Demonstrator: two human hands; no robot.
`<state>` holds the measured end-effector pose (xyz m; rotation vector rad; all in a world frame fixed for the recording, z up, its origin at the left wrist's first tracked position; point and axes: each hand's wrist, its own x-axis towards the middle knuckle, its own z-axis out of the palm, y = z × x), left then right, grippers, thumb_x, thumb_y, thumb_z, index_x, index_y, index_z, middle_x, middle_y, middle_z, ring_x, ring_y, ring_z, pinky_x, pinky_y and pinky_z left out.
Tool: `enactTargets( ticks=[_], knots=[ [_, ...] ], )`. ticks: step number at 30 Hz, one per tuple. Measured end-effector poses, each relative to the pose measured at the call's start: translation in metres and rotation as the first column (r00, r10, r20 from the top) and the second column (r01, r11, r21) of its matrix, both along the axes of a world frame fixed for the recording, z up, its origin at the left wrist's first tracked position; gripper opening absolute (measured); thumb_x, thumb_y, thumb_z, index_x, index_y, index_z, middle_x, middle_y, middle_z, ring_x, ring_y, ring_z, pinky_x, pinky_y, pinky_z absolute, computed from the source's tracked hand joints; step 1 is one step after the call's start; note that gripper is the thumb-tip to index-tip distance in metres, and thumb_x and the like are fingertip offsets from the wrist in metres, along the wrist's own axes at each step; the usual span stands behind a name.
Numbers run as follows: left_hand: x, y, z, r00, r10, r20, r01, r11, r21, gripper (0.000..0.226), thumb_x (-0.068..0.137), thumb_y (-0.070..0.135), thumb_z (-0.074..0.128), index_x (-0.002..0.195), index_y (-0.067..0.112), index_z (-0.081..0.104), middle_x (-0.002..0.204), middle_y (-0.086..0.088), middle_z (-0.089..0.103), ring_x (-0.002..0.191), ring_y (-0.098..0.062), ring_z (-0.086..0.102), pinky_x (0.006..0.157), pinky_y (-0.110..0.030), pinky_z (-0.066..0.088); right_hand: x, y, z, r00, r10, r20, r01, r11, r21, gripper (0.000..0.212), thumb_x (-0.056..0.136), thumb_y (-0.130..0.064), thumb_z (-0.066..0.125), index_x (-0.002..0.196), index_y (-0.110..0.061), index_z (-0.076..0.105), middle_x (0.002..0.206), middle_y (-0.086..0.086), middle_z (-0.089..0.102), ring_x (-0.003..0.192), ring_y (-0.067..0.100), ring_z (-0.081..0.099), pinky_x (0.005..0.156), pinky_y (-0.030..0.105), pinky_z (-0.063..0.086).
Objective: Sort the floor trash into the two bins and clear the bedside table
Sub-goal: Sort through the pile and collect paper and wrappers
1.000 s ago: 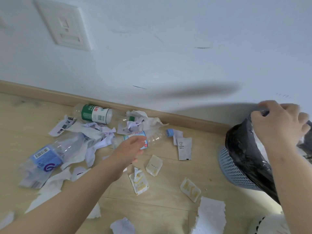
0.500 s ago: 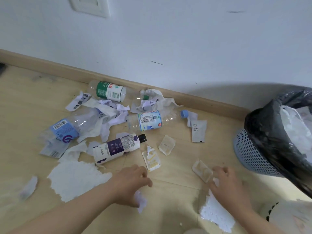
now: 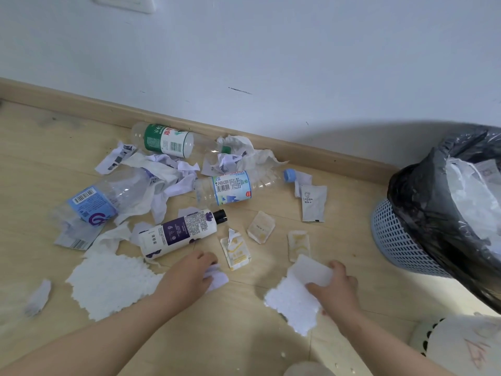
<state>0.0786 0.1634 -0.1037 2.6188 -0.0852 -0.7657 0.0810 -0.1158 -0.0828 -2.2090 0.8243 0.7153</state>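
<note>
The blue bin (image 3: 401, 240), at the floor's right edge, already holds white paper. A white bin (image 3: 461, 346) shows at the near right corner. Most sorting looks undone, and the bedside table is out of view. Four bottles lie toward the wall: green bottle (image 3: 165, 141), crushed bottle (image 3: 92, 202), capped bottle (image 3: 233, 187), lotion bottle (image 3: 176, 234). There are two tissues: a loose tissue (image 3: 108, 283) and a held tissue (image 3: 292, 297) clamped in the right hand (image 3: 336, 286). Four sachets (image 3: 313, 203) lie mid-floor. The left hand (image 3: 189, 275) grips a scrap (image 3: 217, 279).

Blue mesh bin (image 3: 394, 240), black liner (image 3: 423, 202), white-and-purple bottle (image 3: 179, 233), embossed white tissue (image 3: 108, 283)
</note>
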Motion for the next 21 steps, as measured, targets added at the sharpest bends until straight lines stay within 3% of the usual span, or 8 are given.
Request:
enactTargets(
  ticks=[2, 5, 8, 10, 13, 17, 21],
  knots=[
    [0.004, 0.001, 0.001, 0.997, 0.070, 0.038, -0.070, 0.998, -0.001, 0.035, 0.090, 0.022, 0.052, 0.124, 0.021, 0.049, 0.119, 0.003, 0.049, 0.105, -0.015, 0.051, 0.074, -0.023, 0.036, 0.006, 0.013, -0.002, 0.998, 0.050, 0.027, -0.051, 0.997, 0.052, 0.061, 0.080, -0.018, 0.066, 0.133, -0.019, 0.036, 0.122, 0.009, 0.037, 0.077, 0.015, 0.051, 0.074, 0.040, 0.055],
    [0.009, -0.002, 0.008, 0.992, 0.112, 0.054, -0.113, 0.993, 0.022, 0.036, 0.081, 0.027, 0.050, 0.117, 0.026, 0.051, 0.108, 0.009, 0.048, 0.103, -0.013, 0.050, 0.072, -0.024, 0.036, 0.013, 0.026, -0.004, 0.991, 0.127, 0.038, -0.130, 0.985, 0.109, 0.035, 0.084, -0.021, 0.061, 0.117, -0.018, 0.051, 0.110, 0.004, 0.043, 0.084, 0.018, 0.055, 0.079, 0.039, 0.053],
    [0.012, -0.005, 0.019, 0.993, 0.094, 0.077, -0.095, 0.995, 0.009, 0.042, 0.064, 0.047, 0.034, 0.096, 0.031, 0.055, 0.101, 0.016, 0.048, 0.096, -0.009, 0.047, 0.075, -0.025, 0.034, 0.020, 0.029, -0.002, 0.987, 0.148, 0.060, -0.147, 0.989, -0.019, 0.013, 0.086, -0.024, 0.051, 0.095, -0.024, 0.061, 0.108, 0.001, 0.042, 0.093, 0.021, 0.054, 0.087, 0.033, 0.047],
    [0.015, -0.009, 0.021, 0.981, 0.115, 0.157, -0.104, 0.992, -0.073, 0.031, 0.066, 0.041, 0.040, 0.089, 0.028, 0.056, 0.102, 0.015, 0.051, 0.097, -0.010, 0.046, 0.077, -0.025, 0.033, 0.029, 0.026, -0.002, 0.982, 0.161, 0.101, -0.148, 0.980, -0.132, 0.015, 0.086, -0.022, 0.049, 0.094, -0.024, 0.060, 0.110, 0.002, 0.045, 0.099, 0.024, 0.051, 0.089, 0.033, 0.044],
    [0.021, -0.022, 0.019, 0.967, 0.059, 0.246, -0.036, 0.995, -0.097, 0.029, 0.080, 0.025, 0.055, 0.107, 0.018, 0.063, 0.119, 0.003, 0.054, 0.113, -0.021, 0.048, 0.082, -0.025, 0.035, 0.045, 0.028, -0.003, 0.964, 0.203, 0.169, -0.178, 0.973, -0.149, 0.036, 0.086, -0.021, 0.053, 0.122, -0.022, 0.053, 0.127, 0.005, 0.042, 0.114, 0.026, 0.045, 0.095, 0.035, 0.041],
    [0.029, -0.041, 0.012, 0.989, -0.051, 0.142, 0.046, 0.998, 0.039, 0.041, 0.091, 0.032, 0.049, 0.132, 0.031, 0.042, 0.147, 0.006, 0.024, 0.131, -0.019, 0.029, 0.098, -0.032, 0.036, 0.059, 0.044, -0.007, 0.907, 0.394, 0.147, -0.366, 0.912, -0.183, 0.062, 0.087, -0.028, 0.057, 0.143, -0.027, 0.029, 0.143, 0.000, 0.033, 0.125, 0.027, 0.033, 0.096, 0.035, 0.037],
    [0.032, -0.052, 0.003, 0.991, -0.097, 0.089, 0.090, 0.993, 0.079, 0.046, 0.092, 0.036, 0.046, 0.136, 0.040, 0.034, 0.154, 0.009, 0.006, 0.136, -0.023, 0.019, 0.105, -0.038, 0.032, 0.060, 0.048, -0.012, 0.877, 0.468, 0.111, -0.435, 0.870, -0.233, 0.062, 0.087, -0.036, 0.059, 0.140, -0.034, 0.028, 0.138, -0.004, 0.032, 0.120, 0.024, 0.033, 0.091, 0.035, 0.040]
  ],
)
